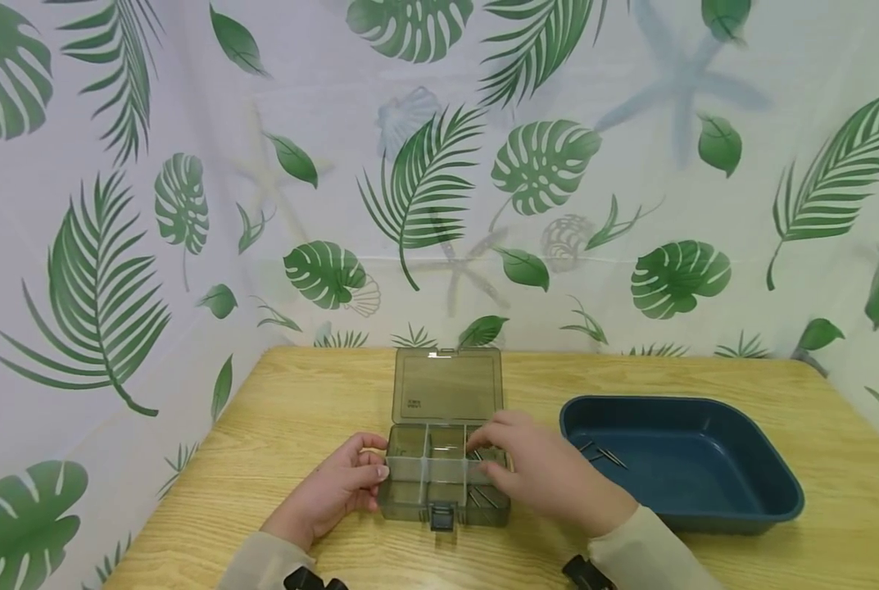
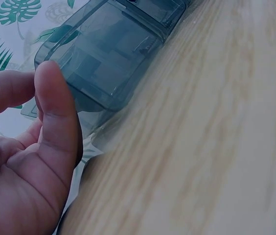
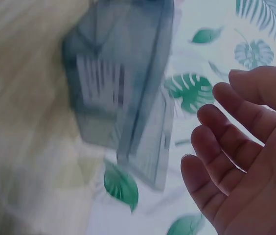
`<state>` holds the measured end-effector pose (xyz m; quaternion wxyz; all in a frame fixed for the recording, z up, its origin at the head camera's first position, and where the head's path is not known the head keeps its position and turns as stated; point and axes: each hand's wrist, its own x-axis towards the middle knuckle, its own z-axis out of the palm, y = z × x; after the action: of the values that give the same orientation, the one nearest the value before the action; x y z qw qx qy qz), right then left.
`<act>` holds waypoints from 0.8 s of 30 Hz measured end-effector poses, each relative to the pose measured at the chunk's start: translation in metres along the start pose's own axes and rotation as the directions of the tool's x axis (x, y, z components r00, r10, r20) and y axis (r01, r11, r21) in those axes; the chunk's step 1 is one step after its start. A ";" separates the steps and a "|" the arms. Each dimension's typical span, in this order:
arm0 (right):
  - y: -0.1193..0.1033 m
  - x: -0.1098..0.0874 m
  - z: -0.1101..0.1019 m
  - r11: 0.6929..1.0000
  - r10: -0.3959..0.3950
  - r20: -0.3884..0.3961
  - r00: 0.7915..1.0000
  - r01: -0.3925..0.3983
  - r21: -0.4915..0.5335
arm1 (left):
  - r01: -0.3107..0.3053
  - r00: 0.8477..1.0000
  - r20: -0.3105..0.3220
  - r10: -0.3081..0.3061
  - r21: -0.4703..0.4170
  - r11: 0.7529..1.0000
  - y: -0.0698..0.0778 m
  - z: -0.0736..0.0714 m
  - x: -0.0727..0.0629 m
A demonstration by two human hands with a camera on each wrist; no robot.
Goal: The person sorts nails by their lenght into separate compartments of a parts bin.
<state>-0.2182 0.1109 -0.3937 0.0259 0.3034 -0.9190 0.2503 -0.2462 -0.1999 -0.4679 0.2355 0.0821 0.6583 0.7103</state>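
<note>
A translucent grey compartment box [image 1: 445, 483] stands on the table with its lid [image 1: 448, 385] raised at the back. My left hand [image 1: 339, 483] grips the box's left side, thumb in front; the left wrist view shows that thumb against the box's corner. Over the right-hand compartments is my right hand [image 1: 538, 467], its fingers loosely bent. In the right wrist view nothing shows between those fingers [image 3: 231, 142]. Thin nail-like metal pieces [image 1: 486, 496] lie in the front right compartment, and some more show in the rear right one, partly hidden by the hand.
To the right stands a dark blue basin [image 1: 749, 483] with several similar thin metal pieces [image 1: 604, 455] near its left end. The wooden table [image 1: 321, 393] meets a leaf-patterned cloth [image 1: 439, 205] at the back and the left.
</note>
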 end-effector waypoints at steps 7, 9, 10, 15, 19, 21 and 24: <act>0.021 -0.021 -0.017 0.997 0.059 -0.087 0.994 -0.063 -0.042 | 0.004 1.000 -0.004 -0.004 0.005 1.000 -0.001 -0.001 0.000; 0.028 -0.027 -0.021 0.996 0.067 -0.093 0.993 -0.071 -0.048 | 0.006 1.000 -0.004 -0.006 0.006 1.000 -0.001 -0.002 0.000; 0.032 -0.030 -0.023 0.996 0.069 -0.098 0.993 -0.074 -0.051 | 0.006 1.000 -0.004 -0.006 0.007 1.000 0.000 -0.002 0.000; 0.051 -0.043 -0.036 0.993 0.104 -0.094 0.990 -0.109 -0.048 | 0.008 1.000 0.003 -0.009 0.008 1.000 -0.001 -0.001 0.001; 0.067 -0.052 -0.044 0.983 0.181 -0.045 0.983 -0.182 -0.018 | 0.014 1.000 0.008 -0.014 0.004 1.000 -0.001 -0.001 0.001; 0.076 -0.056 -0.047 0.975 0.222 -0.013 0.975 -0.223 -0.012 | 0.014 1.000 0.004 -0.014 0.000 1.000 -0.001 -0.002 0.000; 0.090 -0.064 -0.050 0.959 0.283 0.037 0.958 -0.282 -0.028 | 0.012 1.000 0.003 -0.012 -0.008 1.000 -0.002 -0.001 0.001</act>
<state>-0.2229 0.2320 -0.4030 -0.0256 0.1737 -0.9560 0.2349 -0.2470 -0.2001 -0.4705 0.2411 0.0781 0.6558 0.7112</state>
